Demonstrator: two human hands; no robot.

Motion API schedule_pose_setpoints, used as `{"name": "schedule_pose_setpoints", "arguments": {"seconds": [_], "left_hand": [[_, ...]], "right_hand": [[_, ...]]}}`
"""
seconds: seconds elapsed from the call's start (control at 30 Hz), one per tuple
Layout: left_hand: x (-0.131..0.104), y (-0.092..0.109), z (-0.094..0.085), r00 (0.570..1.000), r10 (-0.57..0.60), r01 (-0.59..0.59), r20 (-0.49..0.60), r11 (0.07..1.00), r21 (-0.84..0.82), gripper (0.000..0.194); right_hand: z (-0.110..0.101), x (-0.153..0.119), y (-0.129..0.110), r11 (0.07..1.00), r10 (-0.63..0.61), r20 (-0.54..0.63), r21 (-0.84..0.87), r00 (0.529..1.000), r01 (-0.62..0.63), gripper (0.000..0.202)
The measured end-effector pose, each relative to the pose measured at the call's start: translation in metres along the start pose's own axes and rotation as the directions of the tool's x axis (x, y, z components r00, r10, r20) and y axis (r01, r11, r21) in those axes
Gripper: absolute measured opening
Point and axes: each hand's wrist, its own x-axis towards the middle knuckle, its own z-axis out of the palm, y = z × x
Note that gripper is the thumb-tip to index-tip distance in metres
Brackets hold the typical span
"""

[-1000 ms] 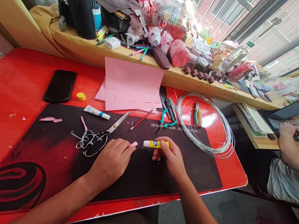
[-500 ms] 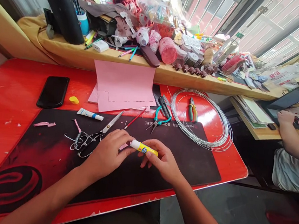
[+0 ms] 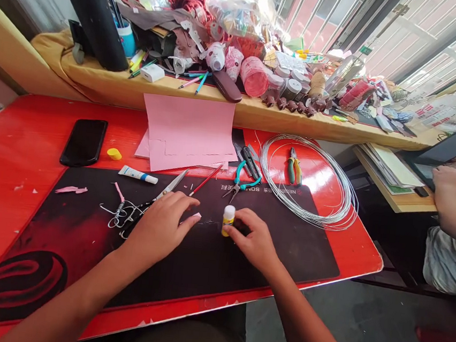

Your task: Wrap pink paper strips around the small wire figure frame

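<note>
Yellow, likely light, the glue stick (image 3: 227, 222) is best gripped round its barrel, where right hand (image 3: 256, 239) pinches, left hand (image 3: 162, 223) spread

The person's left forearm (image 3: 100, 282) reaches forward slantwise, and its left hand (image 3: 162, 221) shows me its back, with the fingers lightly curved and the thumb standing apart from the forefinger. The right forearm (image 3: 303, 312) comes inward from the other side, its wrist almost straight. There the right hand (image 3: 257, 241) makes a small grip, the thumb stretched toward the left hand and the forefinger bent.
</note>
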Motion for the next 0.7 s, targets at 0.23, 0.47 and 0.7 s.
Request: {"name": "schedule_pose_setpoints", "arguments": {"seconds": [0.23,0.47,0.7], "left_hand": [[-0.009,-0.009,0.016,0.997,-0.037,0.018,0.066,0.962,0.274,0.02],[-0.007,-0.009,0.024,0.999,0.008,-0.021,0.047,0.959,0.284,0.009],[-0.006,-0.012,0.018,0.999,-0.005,0.001,0.037,0.994,0.111,0.011]], "right_hand": [[-0.017,0.014,0.025,0.989,0.138,-0.262,0.092,0.955,-0.117,0.027],[-0.022,0.029,0.042,0.965,0.246,-0.298,0.168,0.922,-0.203,0.034],[-0.017,0.028,0.045,0.972,0.229,-0.296,0.115,0.927,-0.203,0.036]]}}
